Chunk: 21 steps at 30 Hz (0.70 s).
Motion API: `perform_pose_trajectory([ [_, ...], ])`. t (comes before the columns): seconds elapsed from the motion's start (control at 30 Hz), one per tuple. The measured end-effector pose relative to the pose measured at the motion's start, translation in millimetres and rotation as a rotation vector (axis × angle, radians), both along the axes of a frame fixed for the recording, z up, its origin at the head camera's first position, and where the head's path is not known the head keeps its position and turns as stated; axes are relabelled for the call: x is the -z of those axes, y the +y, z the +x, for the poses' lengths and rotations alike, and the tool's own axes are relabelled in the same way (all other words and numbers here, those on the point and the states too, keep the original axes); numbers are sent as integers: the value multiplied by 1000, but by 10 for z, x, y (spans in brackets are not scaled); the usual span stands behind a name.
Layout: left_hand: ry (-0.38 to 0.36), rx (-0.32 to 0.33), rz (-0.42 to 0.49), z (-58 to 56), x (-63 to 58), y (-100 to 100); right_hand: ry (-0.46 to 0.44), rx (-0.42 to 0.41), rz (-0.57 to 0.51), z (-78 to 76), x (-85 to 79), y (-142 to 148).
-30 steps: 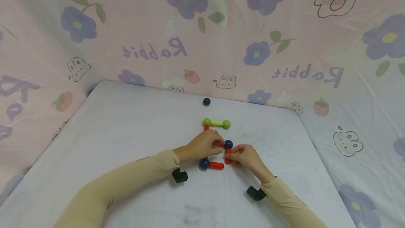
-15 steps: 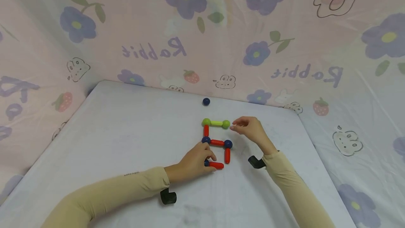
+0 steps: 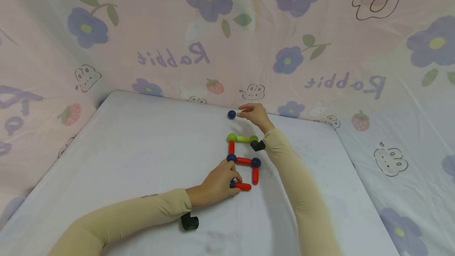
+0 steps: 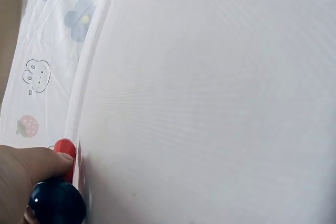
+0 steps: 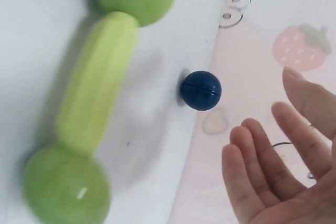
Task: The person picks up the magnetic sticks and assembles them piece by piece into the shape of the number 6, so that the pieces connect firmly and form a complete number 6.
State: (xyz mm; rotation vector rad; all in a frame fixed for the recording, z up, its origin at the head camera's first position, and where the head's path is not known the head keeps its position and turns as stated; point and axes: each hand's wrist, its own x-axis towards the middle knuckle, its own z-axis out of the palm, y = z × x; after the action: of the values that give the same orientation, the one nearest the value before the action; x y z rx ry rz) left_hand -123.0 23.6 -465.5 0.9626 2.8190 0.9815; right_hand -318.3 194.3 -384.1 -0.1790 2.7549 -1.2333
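Magnetic rods and balls form a figure on the white table. Its top is a yellow-green rod (image 3: 243, 139) between green balls (image 3: 232, 137). Below, red rods (image 3: 244, 160) join blue balls (image 3: 256, 162). My left hand (image 3: 217, 184) holds the lower-left blue ball (image 4: 58, 201), its thumb against the lower red rod (image 4: 64, 150); the hand hides the figure's left side between the two left blue balls. At the far edge my right hand (image 3: 255, 114) reaches beside a loose blue ball (image 5: 201, 91), fingers spread and a small gap between them.
A printed cloth (image 3: 170, 23) with flowers and rabbits rises behind the table's far edge. The white tabletop (image 3: 149, 141) stretches on both sides of the figure. Black wrist camera mounts (image 3: 190, 222) hang by the sleeves.
My right hand let go of the right-hand red rod and moved up past the green ball to the loose blue ball. My left hand moved down to the lower-left blue ball, then stayed there.
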Motion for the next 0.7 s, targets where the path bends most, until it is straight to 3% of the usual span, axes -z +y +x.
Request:
perform_pose_trajectory([
  [0.27,34,7,25,4,5,-1,-58,78,-70,-286,131,-179],
  [0.7,43,18,29,9,-10,-3,-94,152,-74,-294,164,-315],
])
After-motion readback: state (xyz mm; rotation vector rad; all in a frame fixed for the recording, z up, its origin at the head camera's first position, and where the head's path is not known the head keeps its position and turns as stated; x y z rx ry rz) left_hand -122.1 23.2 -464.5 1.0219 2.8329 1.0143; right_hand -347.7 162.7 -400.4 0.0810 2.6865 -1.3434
